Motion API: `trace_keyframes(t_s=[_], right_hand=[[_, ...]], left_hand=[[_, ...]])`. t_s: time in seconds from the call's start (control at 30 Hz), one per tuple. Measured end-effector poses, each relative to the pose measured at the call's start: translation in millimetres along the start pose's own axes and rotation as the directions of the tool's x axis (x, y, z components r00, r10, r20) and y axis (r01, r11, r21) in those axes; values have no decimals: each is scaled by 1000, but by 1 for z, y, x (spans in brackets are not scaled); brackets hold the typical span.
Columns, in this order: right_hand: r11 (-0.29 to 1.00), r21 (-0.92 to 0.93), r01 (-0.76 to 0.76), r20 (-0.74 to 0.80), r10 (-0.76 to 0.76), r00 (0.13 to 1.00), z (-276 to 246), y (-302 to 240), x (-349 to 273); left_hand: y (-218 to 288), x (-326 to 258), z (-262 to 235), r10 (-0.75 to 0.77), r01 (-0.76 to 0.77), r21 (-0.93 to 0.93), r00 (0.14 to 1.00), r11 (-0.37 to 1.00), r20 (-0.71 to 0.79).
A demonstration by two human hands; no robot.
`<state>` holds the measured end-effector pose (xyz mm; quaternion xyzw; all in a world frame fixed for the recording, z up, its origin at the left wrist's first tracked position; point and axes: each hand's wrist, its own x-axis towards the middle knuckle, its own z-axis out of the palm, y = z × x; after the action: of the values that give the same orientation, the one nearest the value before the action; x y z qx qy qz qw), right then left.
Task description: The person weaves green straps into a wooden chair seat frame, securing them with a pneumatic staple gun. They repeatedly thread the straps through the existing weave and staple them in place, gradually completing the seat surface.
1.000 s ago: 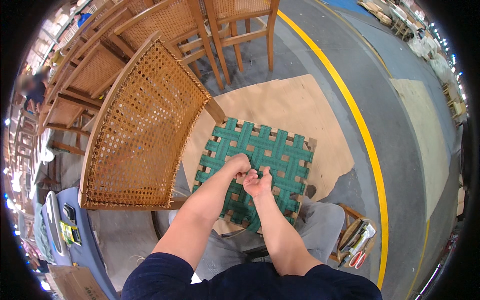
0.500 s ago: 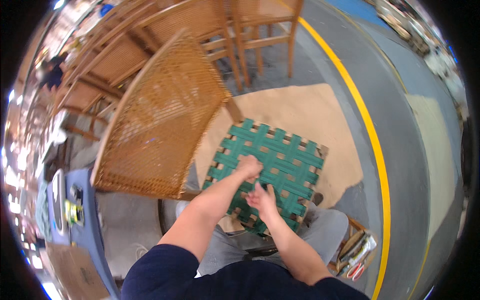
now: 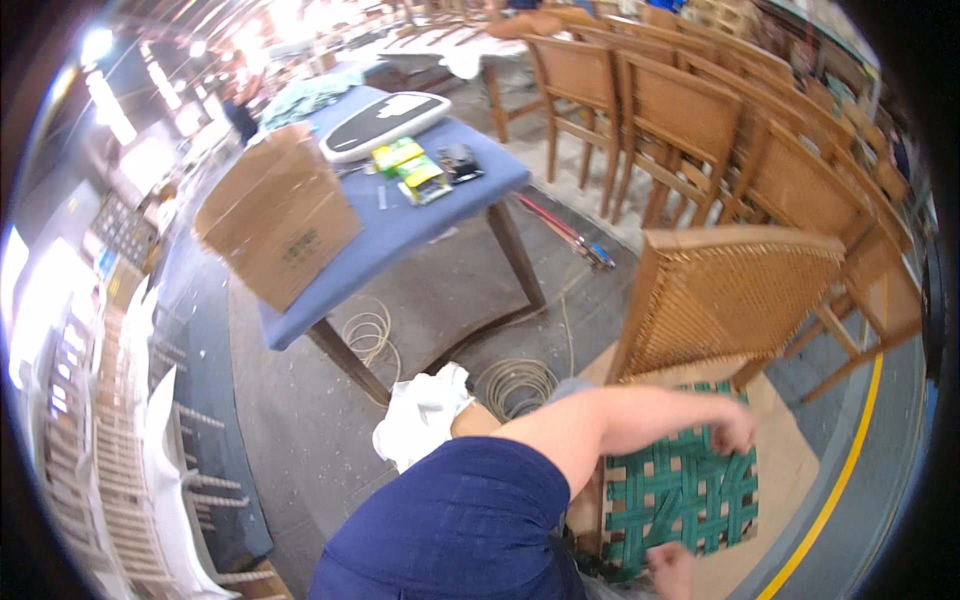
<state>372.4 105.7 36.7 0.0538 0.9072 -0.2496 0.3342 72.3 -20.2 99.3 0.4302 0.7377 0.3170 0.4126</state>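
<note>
A chair with a cane-mesh back (image 3: 735,285) stands at the right. Its seat is woven from green webbing straps (image 3: 665,490), with square gaps between them. My left hand (image 3: 735,430) is over the far right part of the webbing, its arm reaching across the seat. Its fingers are curled closed, and what they hold, if anything, does not show. My right hand (image 3: 672,570) is at the near edge of the seat, its fingers curled in and slightly blurred. Whether it grips a strap is hidden.
A blue-covered table (image 3: 430,215) at the left carries a cardboard box (image 3: 280,215), a white-rimmed board (image 3: 385,125) and green packets (image 3: 410,170). Coiled hose (image 3: 515,385) and white cloth (image 3: 420,415) lie on the floor. Wooden chairs (image 3: 680,110) crowd the back right.
My view has swung left, bringing the table into sight and shifting the seat right. My hands, close together over the webbing before, are now farther apart.
</note>
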Motion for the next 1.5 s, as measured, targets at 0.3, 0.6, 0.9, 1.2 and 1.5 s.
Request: trace_keyframes(t_s=[0.3, 0.6, 0.9, 1.2, 1.5], right_hand=[[852, -209, 481, -715, -468, 519, -36, -85, 25], [766, 253, 591, -814, -161, 558, -64, -64, 41], [638, 385, 667, -836, -66, 545, -41, -95, 38], [792, 225, 567, -821, -159, 548, -24, -93, 27], [828, 133, 545, -855, -182, 486, -45, -106, 20]], left_hand=[[-35, -88, 96, -122, 33, -495, 981, 868, -148], [-20, -104, 126, 73, -286, -236, 765, 929, -640], [-19, -129, 148, -175, -339, -579, 735, 741, -655], [-27, -133, 173, -203, -377, -525, 632, 763, -748], [-23, -129, 148, -200, -301, -576, 734, 760, -649]])
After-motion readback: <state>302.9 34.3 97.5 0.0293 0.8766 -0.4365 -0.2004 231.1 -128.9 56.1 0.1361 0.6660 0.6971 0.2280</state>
